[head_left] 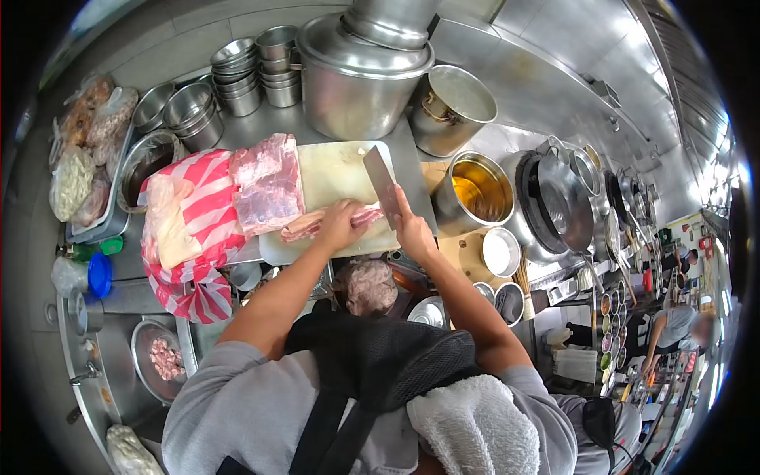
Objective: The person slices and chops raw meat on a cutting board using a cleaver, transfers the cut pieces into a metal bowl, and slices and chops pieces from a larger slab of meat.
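My left hand (340,227) presses down on a long strip of raw meat (304,226) that lies across the white cutting board (336,170). Its fingers are bent over the strip near the right end. My right hand (413,229) grips a broad cleaver (381,180), its blade beside the strip's right end. A large slab of raw meat (267,184) rests at the board's left edge, partly on a red and white striped plastic bag (207,198). A pale piece of meat (176,229) lies on that bag.
Behind the board stand a large lidded pot (352,79) and stacked metal bowls (237,75). At right are a pot of yellow liquid (477,190) and a wok (566,198). A bowl of meat chunks (162,360) sits lower left. Other people (677,328) stand far right.
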`<state>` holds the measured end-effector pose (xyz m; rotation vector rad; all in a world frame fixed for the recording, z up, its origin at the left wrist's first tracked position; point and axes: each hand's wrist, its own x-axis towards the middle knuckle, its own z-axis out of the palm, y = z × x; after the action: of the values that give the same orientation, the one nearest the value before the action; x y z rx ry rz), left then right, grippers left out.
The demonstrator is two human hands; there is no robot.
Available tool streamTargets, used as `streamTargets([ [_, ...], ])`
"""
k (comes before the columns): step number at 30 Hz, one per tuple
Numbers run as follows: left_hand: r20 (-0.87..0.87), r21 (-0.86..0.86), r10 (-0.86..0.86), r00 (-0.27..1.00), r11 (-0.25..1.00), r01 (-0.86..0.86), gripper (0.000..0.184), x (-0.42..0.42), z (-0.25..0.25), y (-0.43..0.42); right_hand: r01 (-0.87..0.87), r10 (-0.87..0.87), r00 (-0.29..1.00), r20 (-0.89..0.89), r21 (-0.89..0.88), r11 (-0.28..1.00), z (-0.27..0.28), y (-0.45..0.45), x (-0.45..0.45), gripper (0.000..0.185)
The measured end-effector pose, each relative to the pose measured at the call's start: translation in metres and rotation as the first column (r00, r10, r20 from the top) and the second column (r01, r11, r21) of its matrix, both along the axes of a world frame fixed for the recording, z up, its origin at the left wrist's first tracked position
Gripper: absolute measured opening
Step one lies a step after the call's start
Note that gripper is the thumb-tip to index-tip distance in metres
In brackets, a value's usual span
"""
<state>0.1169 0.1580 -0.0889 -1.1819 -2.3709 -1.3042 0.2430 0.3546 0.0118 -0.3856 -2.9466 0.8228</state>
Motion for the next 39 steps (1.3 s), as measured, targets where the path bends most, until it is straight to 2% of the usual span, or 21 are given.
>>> streamTargets([
  [1, 0.002, -0.001, 0.006, 1.0, 1.0, -0.006, 0.051, -0.002, -0.005, 0.0, -0.006, 0.006, 1.0, 0.002, -0.001, 1.0, -0.001, -0.004, -0.008, 0.083],
  [3, -0.101, -0.029, 0.042, 0.994, 0.999, -0.045, 0.046, -0.003, -0.011, 0.001, -0.017, 0.017, 1.0, -0.008, -0.002, 1.0, -0.005, -0.013, -0.02, 0.084],
  [7, -0.025, -0.031, 0.039, 0.999, 0.999, -0.04, 0.041, -0.003, -0.013, 0.001, -0.048, 0.046, 0.995, 0.091, 0.022, 0.999, -0.02, -0.031, -0.03, 0.084],
  [9, -0.051, -0.006, 0.053, 0.997, 0.999, -0.054, 0.036, -0.006, -0.013, 0.002, -0.011, -0.009, 0.975, 0.22, 0.09, 0.996, -0.024, -0.037, -0.029, 0.086],
  [11, -0.019, -0.022, 0.045, 0.999, 0.999, -0.046, 0.033, -0.008, -0.005, 0.003, -0.013, -0.01, 0.965, 0.262, 0.087, 0.996, -0.024, -0.035, -0.018, 0.092],
  [13, 0.018, -0.038, 0.023, 1.0, 0.999, -0.022, 0.031, -0.006, -0.006, 0.003, -0.007, -0.008, 0.975, 0.22, 0.067, 0.998, -0.022, -0.036, 0.004, 0.099],
  [14, 0.006, -0.029, 0.025, 1.0, 0.999, -0.025, 0.03, -0.007, -0.007, 0.004, -0.007, -0.013, 0.958, 0.288, 0.066, 0.998, -0.013, -0.036, 0.018, 0.102],
  [17, 0.005, -0.028, 0.031, 0.999, 0.999, -0.031, 0.029, -0.01, -0.004, 0.004, -0.01, -0.024, 0.927, 0.374, 0.089, 0.996, -0.016, -0.025, 0.061, 0.091],
  [19, 0.013, -0.04, 0.043, 0.999, 0.998, -0.042, 0.029, -0.013, -0.008, 0.006, -0.028, -0.015, 0.923, 0.384, 0.105, 0.994, -0.006, -0.025, 0.05, 0.092],
  [21, -0.064, -0.003, 0.045, 0.997, 0.999, -0.045, 0.031, -0.015, -0.012, 0.007, -0.04, -0.008, 0.92, 0.392, 0.114, 0.993, -0.009, -0.025, 0.03, 0.092],
  [23, -0.048, -0.017, 0.037, 0.998, 0.999, -0.037, 0.033, -0.015, -0.011, 0.007, -0.053, 0.037, 0.955, 0.296, 0.043, 0.998, -0.023, -0.028, -0.023, 0.092],
  [25, -0.033, -0.033, 0.028, 0.999, 0.999, -0.029, 0.034, -0.013, -0.011, 0.004, -0.061, 0.04, 0.976, 0.213, 0.089, 0.994, -0.027, -0.037, -0.062, 0.091],
  [29, -0.048, -0.043, -0.007, 0.999, 0.999, 0.005, 0.04, -0.005, -0.003, 0.004, -0.008, -0.007, 0.966, 0.259, 0.058, 0.998, -0.031, -0.031, -0.062, 0.092],
  [31, -0.067, -0.057, -0.009, 0.998, 0.998, 0.005, 0.043, -0.001, 0.005, 0.004, -0.082, 0.083, 0.997, -0.009, 0.096, 0.992, -0.059, -0.028, -0.045, 0.095],
  [32, -0.044, -0.089, 0.028, 0.999, 0.995, -0.032, 0.045, -0.001, 0.002, 0.004, -0.085, 0.074, 0.976, 0.205, 0.046, 0.995, -0.035, -0.031, -0.025, 0.098],
  [36, 0.018, -0.096, 0.111, 0.994, 0.989, -0.108, 0.047, -0.003, -0.004, 0.006, 0.001, -0.02, 0.942, 0.334, 0.057, 0.998, -0.032, -0.028, 0.064, 0.105],
  [39, 0.023, -0.07, 0.121, 0.992, 0.99, -0.119, 0.044, -0.004, -0.011, 0.006, 0.022, -0.051, 0.927, 0.371, 0.084, 0.996, -0.03, -0.03, 0.085, 0.103],
])
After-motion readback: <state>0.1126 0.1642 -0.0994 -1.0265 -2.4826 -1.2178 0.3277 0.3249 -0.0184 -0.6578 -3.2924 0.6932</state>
